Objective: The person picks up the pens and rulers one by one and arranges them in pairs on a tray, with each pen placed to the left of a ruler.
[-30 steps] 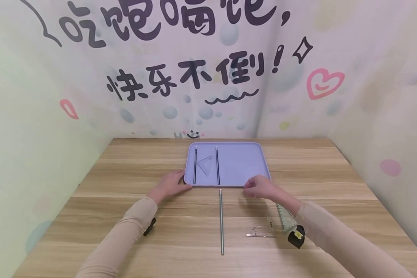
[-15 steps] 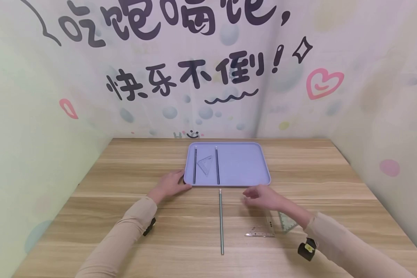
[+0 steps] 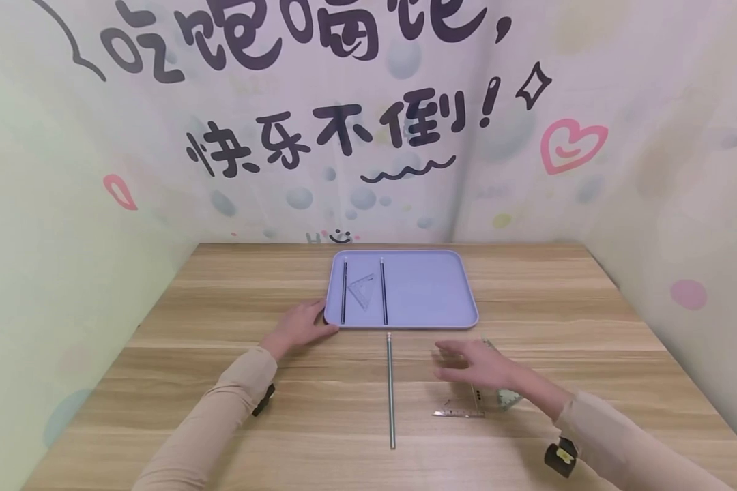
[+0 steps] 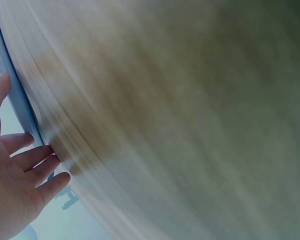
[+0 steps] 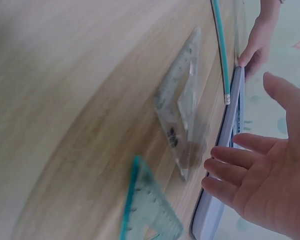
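Observation:
A lavender tray (image 3: 432, 286) lies at the back of the table. In it are two dark pencils (image 3: 344, 292) and, between them, a clear set square (image 3: 362, 292). My left hand (image 3: 297, 326) touches the tray's front left corner with spread, loosely bent fingers. Above the table in front of the tray, my right hand (image 3: 479, 365) has its fingers extended and holds nothing. Below it lie another clear set square (image 5: 167, 102) and a green-edged set square (image 5: 150, 205), the latter partly hidden by the hand in the head view. A green pencil (image 3: 391, 392) points toward the tray.
The wooden table (image 3: 233, 273) meets a printed cloth wall (image 3: 282, 198) behind the tray. Cloth also hangs along both sides. A dark wrist camera (image 3: 561, 457) sits under my right sleeve.
My right hand has drawn back from the tray's front edge toward me and slightly right, and its fingers have spread. The left hand stays at the corner.

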Demonstrator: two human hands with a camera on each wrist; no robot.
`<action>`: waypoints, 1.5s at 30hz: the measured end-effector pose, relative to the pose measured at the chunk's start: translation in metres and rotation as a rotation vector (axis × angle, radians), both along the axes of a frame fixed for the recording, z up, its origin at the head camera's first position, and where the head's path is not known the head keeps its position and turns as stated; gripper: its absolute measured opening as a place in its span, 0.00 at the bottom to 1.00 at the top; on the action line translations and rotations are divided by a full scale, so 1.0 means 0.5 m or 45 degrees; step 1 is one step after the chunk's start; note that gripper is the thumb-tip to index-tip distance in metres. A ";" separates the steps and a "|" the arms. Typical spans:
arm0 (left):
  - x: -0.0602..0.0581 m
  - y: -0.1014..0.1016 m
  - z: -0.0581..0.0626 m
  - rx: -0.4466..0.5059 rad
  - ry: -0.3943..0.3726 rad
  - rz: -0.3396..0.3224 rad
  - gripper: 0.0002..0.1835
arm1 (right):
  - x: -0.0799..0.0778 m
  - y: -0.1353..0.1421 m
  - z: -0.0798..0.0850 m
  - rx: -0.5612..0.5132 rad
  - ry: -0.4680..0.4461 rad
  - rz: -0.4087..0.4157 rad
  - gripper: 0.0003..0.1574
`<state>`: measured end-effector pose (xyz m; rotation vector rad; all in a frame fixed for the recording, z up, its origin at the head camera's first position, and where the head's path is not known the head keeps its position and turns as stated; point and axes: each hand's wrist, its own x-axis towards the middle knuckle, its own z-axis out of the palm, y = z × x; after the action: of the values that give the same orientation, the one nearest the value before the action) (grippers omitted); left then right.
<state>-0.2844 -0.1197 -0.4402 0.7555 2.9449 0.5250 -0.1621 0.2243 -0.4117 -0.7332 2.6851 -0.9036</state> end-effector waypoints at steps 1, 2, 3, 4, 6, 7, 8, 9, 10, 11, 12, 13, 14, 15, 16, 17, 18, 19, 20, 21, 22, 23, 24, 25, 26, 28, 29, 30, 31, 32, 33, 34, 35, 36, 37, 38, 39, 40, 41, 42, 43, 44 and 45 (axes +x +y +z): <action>0.000 0.000 0.000 0.004 -0.002 -0.002 0.39 | 0.002 0.003 -0.001 -0.003 -0.010 0.013 0.42; 0.000 0.000 0.000 0.002 0.001 -0.004 0.39 | 0.005 0.006 -0.004 0.012 -0.010 0.018 0.42; 0.000 0.000 0.001 -0.001 0.001 -0.005 0.39 | 0.008 0.009 -0.006 0.032 0.001 0.023 0.43; 0.000 0.000 0.001 -0.003 -0.002 -0.004 0.39 | 0.011 0.011 -0.007 0.058 0.013 0.020 0.44; 0.000 0.001 0.001 -0.006 -0.004 -0.002 0.39 | 0.018 0.015 -0.011 0.132 0.062 0.018 0.46; 0.000 0.001 0.001 -0.009 -0.004 -0.002 0.39 | 0.022 0.017 -0.013 0.180 0.094 0.013 0.48; 0.000 0.001 0.002 -0.014 -0.006 -0.001 0.39 | 0.025 0.018 -0.015 0.222 0.133 0.009 0.48; 0.000 0.001 0.002 -0.016 -0.010 0.001 0.39 | 0.028 0.019 -0.017 0.256 0.167 0.007 0.49; 0.000 0.001 0.002 -0.016 -0.011 0.001 0.39 | 0.031 0.019 -0.019 0.283 0.192 0.004 0.50; 0.000 0.001 0.002 -0.016 -0.010 -0.002 0.39 | 0.033 0.021 -0.022 0.303 0.215 0.003 0.50; 0.000 0.001 0.002 -0.016 -0.009 -0.005 0.39 | 0.036 0.021 -0.023 0.324 0.230 -0.007 0.50; 0.000 0.001 0.002 -0.019 -0.013 -0.002 0.39 | 0.037 0.023 -0.026 0.340 0.249 -0.012 0.50; 0.000 0.001 0.002 -0.022 -0.016 -0.001 0.39 | 0.039 0.024 -0.028 0.356 0.268 -0.015 0.50; -0.001 0.001 0.001 -0.025 -0.015 -0.001 0.40 | 0.041 0.025 -0.030 0.372 0.288 -0.015 0.50; -0.001 0.001 0.001 -0.026 -0.012 -0.003 0.39 | 0.042 0.027 -0.032 0.388 0.307 -0.016 0.50; -0.001 0.001 0.001 -0.028 -0.010 -0.004 0.39 | 0.043 0.028 -0.034 0.401 0.324 -0.016 0.50; -0.001 0.001 0.001 -0.030 -0.008 -0.004 0.39 | 0.044 0.029 -0.035 0.411 0.339 -0.017 0.50; -0.001 0.001 0.001 -0.033 -0.008 -0.002 0.39 | 0.045 0.030 -0.036 0.416 0.362 -0.013 0.50; -0.001 0.001 0.001 -0.033 -0.004 -0.004 0.39 | 0.046 0.032 -0.037 0.420 0.376 -0.011 0.51; -0.001 0.001 0.001 -0.031 -0.001 -0.007 0.39 | 0.048 0.033 -0.038 0.421 0.383 -0.013 0.51; -0.001 0.001 0.001 -0.034 -0.003 -0.004 0.39 | 0.049 0.034 -0.039 0.418 0.385 -0.017 0.52; 0.000 0.001 0.002 -0.034 -0.002 -0.003 0.39 | 0.050 0.037 -0.039 0.416 0.386 -0.021 0.52; 0.000 0.001 0.002 -0.034 0.001 -0.004 0.39 | 0.051 0.038 -0.040 0.412 0.393 -0.024 0.53; 0.001 0.002 0.003 -0.034 0.001 -0.004 0.39 | 0.052 0.041 -0.040 0.414 0.394 -0.031 0.54; 0.002 0.002 0.005 -0.033 0.004 -0.007 0.39 | 0.053 0.043 -0.041 0.420 0.388 -0.043 0.54; 0.005 0.003 0.007 -0.030 0.001 -0.004 0.39 | 0.055 0.049 -0.043 0.423 0.387 -0.057 0.55; 0.006 0.003 0.008 -0.027 0.000 -0.004 0.39 | 0.056 0.052 -0.044 0.428 0.390 -0.060 0.56; 0.007 0.004 0.009 -0.026 -0.004 -0.002 0.39 | 0.057 0.055 -0.044 0.430 0.391 -0.064 0.56; 0.008 0.003 0.009 -0.025 -0.006 0.000 0.39 | 0.058 0.058 -0.045 0.432 0.384 -0.069 0.56; 0.008 0.003 0.008 -0.023 -0.008 0.002 0.39 | 0.060 0.061 -0.046 0.429 0.381 -0.072 0.56; 0.007 0.003 0.008 -0.021 -0.009 0.004 0.39 | 0.061 0.063 -0.046 0.424 0.378 -0.075 0.56; 0.006 0.002 0.007 -0.021 -0.006 0.005 0.39 | 0.062 0.066 -0.046 0.420 0.375 -0.080 0.56; 0.006 0.001 0.006 -0.022 -0.001 0.003 0.39 | 0.063 0.068 -0.047 0.419 0.370 -0.087 0.56; 0.005 0.001 0.005 -0.022 0.003 0.001 0.39 | 0.064 0.071 -0.048 0.416 0.369 -0.095 0.56; 0.005 0.001 0.005 -0.022 0.007 0.002 0.39 | 0.065 0.073 -0.049 0.412 0.367 -0.105 0.57; 0.005 0.001 0.005 -0.023 0.008 0.004 0.39 | 0.066 0.076 -0.050 0.409 0.366 -0.115 0.57; 0.005 0.001 0.005 -0.025 0.011 0.002 0.39 | 0.067 0.079 -0.050 0.409 0.365 -0.126 0.58; 0.004 0.001 0.005 -0.026 0.012 0.004 0.39 | 0.067 0.082 -0.051 0.406 0.363 -0.138 0.58; 0.005 0.001 0.005 -0.029 0.014 0.003 0.39 | 0.068 0.085 -0.051 0.403 0.361 -0.148 0.59; 0.005 0.002 0.005 -0.030 0.012 0.004 0.39 | 0.069 0.088 -0.051 0.401 0.360 -0.160 0.59; 0.005 0.002 0.005 -0.030 0.012 0.005 0.39 | 0.070 0.091 -0.051 0.399 0.352 -0.172 0.60; 0.005 0.002 0.005 -0.032 0.014 0.005 0.39 | 0.070 0.093 -0.051 0.402 0.346 -0.182 0.61; 0.005 0.002 0.005 -0.033 0.015 0.004 0.39 | 0.071 0.096 -0.051 0.406 0.339 -0.193 0.62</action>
<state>-0.2819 -0.1188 -0.4379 0.7538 2.9580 0.4835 -0.1267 0.2721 -0.4370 -0.6222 3.0511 -0.4099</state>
